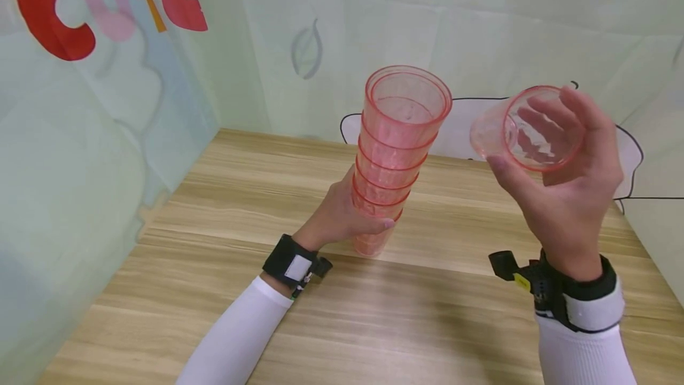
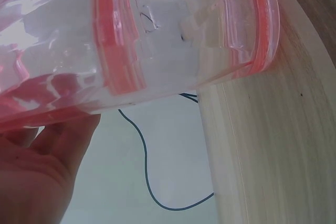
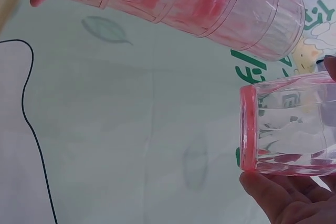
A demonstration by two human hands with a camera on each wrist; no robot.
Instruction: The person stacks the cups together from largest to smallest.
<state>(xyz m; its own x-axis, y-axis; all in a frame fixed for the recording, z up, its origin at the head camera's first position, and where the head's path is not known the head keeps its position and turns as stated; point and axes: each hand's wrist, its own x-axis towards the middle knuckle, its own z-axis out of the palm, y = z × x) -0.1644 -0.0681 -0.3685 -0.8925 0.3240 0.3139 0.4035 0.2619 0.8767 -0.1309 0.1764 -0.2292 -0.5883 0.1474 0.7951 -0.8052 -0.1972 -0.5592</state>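
Near the middle of the head view, my left hand (image 1: 342, 212) grips a stack of translucent pink plastic cups (image 1: 398, 153) round its lower part. Several cups sit nested, with the open top facing up and toward me; whether the base touches the table cannot be made out. To the right, my right hand (image 1: 577, 195) holds a single clear pink cup (image 1: 488, 129) between thumb and fingers. This cup is tilted on its side in the air, its mouth toward me, apart from the stack. The right wrist view shows the single cup (image 3: 294, 124) below the stack (image 3: 210, 3).
A light wood-grain table (image 1: 240, 195) spreads under both hands. Behind it hangs a pale green cloth backdrop (image 1: 299, 5) with printed outlines, and colourful letters (image 1: 181, 2) mark the left side. Each wrist wears a black strap with a small camera (image 1: 296, 263).
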